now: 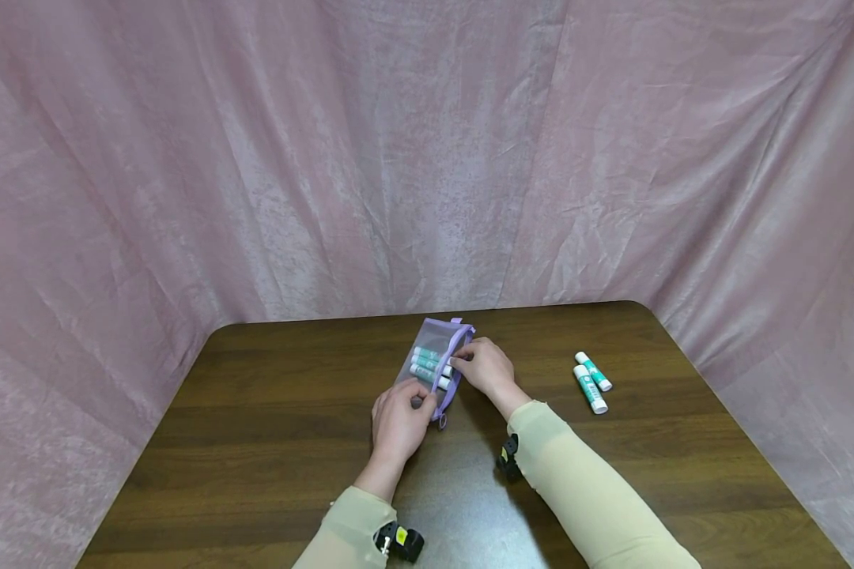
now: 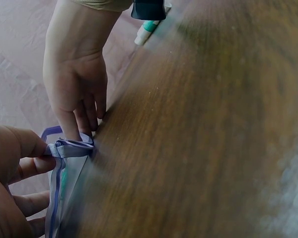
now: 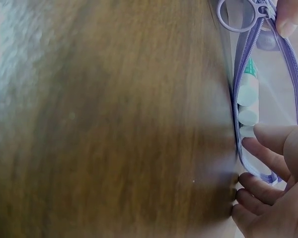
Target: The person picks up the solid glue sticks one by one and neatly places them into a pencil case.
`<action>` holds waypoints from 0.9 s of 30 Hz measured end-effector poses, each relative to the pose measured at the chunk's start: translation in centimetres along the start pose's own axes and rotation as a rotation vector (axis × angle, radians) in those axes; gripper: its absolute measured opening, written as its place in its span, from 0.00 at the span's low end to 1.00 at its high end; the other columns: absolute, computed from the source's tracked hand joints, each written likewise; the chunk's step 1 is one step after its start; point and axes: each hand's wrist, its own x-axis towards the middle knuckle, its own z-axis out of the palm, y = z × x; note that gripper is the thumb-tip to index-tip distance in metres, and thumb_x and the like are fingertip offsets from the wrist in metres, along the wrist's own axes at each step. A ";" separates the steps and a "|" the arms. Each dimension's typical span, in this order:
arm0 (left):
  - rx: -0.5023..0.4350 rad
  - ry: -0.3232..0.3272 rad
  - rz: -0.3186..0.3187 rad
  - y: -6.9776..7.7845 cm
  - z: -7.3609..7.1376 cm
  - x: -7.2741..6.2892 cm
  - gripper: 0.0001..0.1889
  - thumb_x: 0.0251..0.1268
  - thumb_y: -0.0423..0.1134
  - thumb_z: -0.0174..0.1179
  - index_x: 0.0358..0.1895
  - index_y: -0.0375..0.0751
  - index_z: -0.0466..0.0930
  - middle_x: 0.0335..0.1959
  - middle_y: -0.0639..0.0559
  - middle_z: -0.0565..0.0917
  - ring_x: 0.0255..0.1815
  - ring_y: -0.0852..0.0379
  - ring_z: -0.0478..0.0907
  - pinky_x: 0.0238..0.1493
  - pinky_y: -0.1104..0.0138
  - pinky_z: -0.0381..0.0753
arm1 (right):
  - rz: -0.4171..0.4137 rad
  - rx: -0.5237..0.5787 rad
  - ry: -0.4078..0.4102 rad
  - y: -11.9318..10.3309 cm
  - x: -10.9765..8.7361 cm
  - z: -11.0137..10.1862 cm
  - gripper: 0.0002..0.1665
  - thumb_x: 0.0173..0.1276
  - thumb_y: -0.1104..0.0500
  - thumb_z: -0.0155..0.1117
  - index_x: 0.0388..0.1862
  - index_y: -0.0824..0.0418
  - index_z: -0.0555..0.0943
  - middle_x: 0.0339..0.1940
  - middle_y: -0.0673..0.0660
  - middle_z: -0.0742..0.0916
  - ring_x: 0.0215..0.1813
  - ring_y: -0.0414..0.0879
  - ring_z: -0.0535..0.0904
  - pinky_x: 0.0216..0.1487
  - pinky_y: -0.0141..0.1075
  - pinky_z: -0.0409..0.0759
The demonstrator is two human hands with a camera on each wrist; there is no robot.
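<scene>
A purple zip pouch [image 1: 437,333] of see-through mesh lies slanted on the table, its zipper undone. Inside it sit three white-and-green glue sticks [image 1: 427,372] side by side, their round white ends [image 3: 247,94] facing the opening. My left hand [image 1: 401,421] pinches the pouch at the near end of the zipper, by the purple pull ring [image 3: 233,15]. At the mouth of the pouch, my right hand [image 1: 489,368] has its thumb and forefinger around the end of one glue stick, other fingers curled by the zipper's edge.
Two more glue sticks [image 1: 590,389] lie close together on the brown wooden table [image 1: 270,427], to the right of my right hand. A pink curtain [image 1: 398,158] hangs behind the table and along its sides. Both wrists carry small black cameras.
</scene>
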 end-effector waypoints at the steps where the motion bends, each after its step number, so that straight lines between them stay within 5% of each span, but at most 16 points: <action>1: 0.001 -0.001 0.000 0.0 0.0 0.0 0.11 0.68 0.41 0.71 0.26 0.54 0.84 0.53 0.52 0.91 0.59 0.40 0.86 0.69 0.40 0.72 | -0.003 -0.001 -0.001 0.0 0.0 0.0 0.11 0.74 0.50 0.76 0.47 0.53 0.96 0.63 0.59 0.89 0.64 0.57 0.86 0.59 0.54 0.83; 14: 0.001 -0.010 0.002 -0.1 0.2 0.0 0.10 0.68 0.41 0.70 0.26 0.54 0.84 0.52 0.51 0.91 0.59 0.40 0.86 0.69 0.41 0.72 | -0.047 0.058 -0.052 1.3 0.3 -0.1 0.16 0.76 0.49 0.73 0.55 0.57 0.94 0.63 0.62 0.88 0.67 0.61 0.84 0.66 0.58 0.80; 21: -0.008 -0.014 -0.005 0.0 0.2 0.1 0.10 0.69 0.41 0.70 0.27 0.54 0.84 0.56 0.50 0.91 0.62 0.39 0.85 0.71 0.41 0.71 | -0.088 0.056 -0.073 5.1 2.7 2.4 0.23 0.76 0.41 0.73 0.59 0.55 0.92 0.62 0.60 0.89 0.66 0.61 0.84 0.65 0.58 0.80; 27: -0.001 -0.003 0.010 -0.1 0.4 0.1 0.10 0.67 0.40 0.71 0.26 0.53 0.84 0.56 0.49 0.91 0.61 0.39 0.86 0.69 0.40 0.72 | -0.094 0.027 -0.052 5.8 2.4 2.1 0.28 0.76 0.37 0.72 0.61 0.56 0.91 0.62 0.60 0.90 0.67 0.61 0.83 0.67 0.58 0.79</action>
